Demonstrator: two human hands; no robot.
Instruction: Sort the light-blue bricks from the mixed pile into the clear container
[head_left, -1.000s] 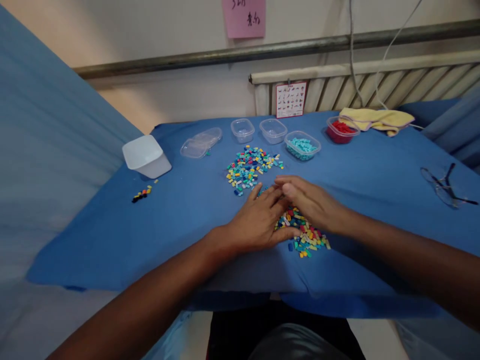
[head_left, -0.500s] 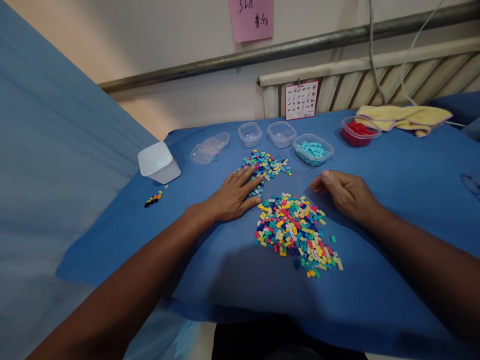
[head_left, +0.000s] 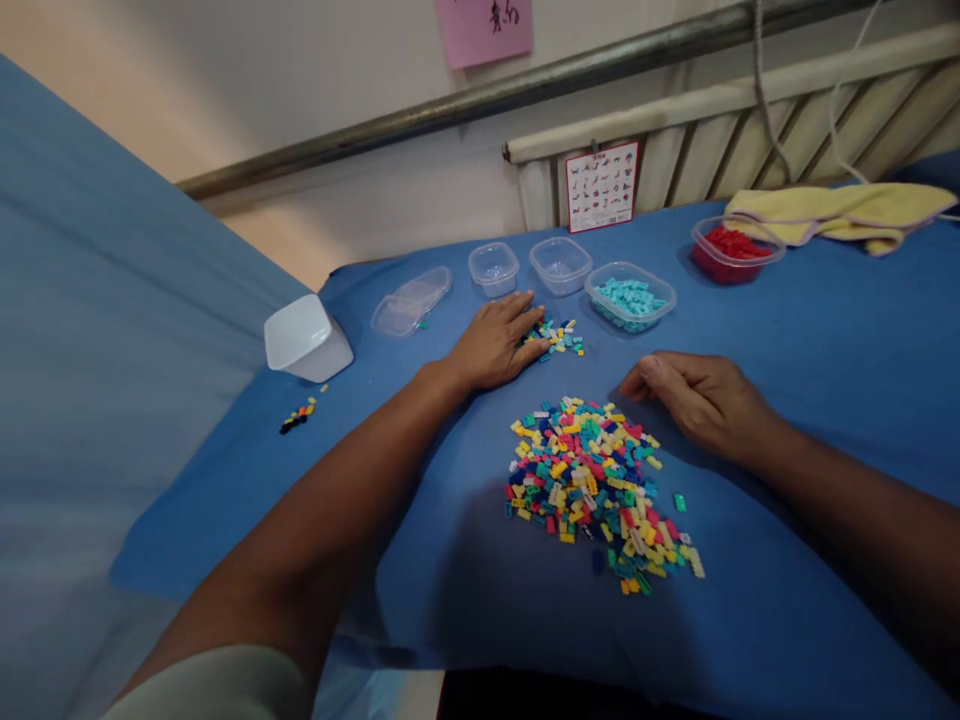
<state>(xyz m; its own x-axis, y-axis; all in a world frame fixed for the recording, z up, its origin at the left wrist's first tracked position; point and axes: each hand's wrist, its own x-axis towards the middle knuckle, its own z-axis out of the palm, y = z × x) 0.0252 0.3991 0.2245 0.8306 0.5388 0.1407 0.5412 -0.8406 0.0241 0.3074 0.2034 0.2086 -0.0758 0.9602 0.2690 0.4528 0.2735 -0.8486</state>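
Observation:
My left hand point(head_left: 497, 338) lies flat, fingers stretched out, on top of the farther pile of small coloured bricks point(head_left: 561, 337), hiding most of it. My right hand point(head_left: 696, 398) rests on the blue cloth point(head_left: 787, 330) just right of the nearer, larger pile of mixed bricks point(head_left: 596, 482), its fingers curled loosely down and nothing visible in them. Behind the left hand stand two empty clear tubs point(head_left: 493, 267) point(head_left: 560, 262) and a clear tub of turquoise bricks point(head_left: 629, 296).
A clear tub of red bricks point(head_left: 735, 246) and a yellow cloth point(head_left: 847, 208) sit at the back right. A clear lid point(head_left: 410, 301), an overturned white tub point(head_left: 306, 336) and a few loose bricks point(head_left: 300, 414) lie at the left. A radiator point(head_left: 750, 140) runs behind the table.
My hands have parted from over the near pile. The left hand reached forward onto the far pile; the right hand drew aside to the right, uncovering the near pile.

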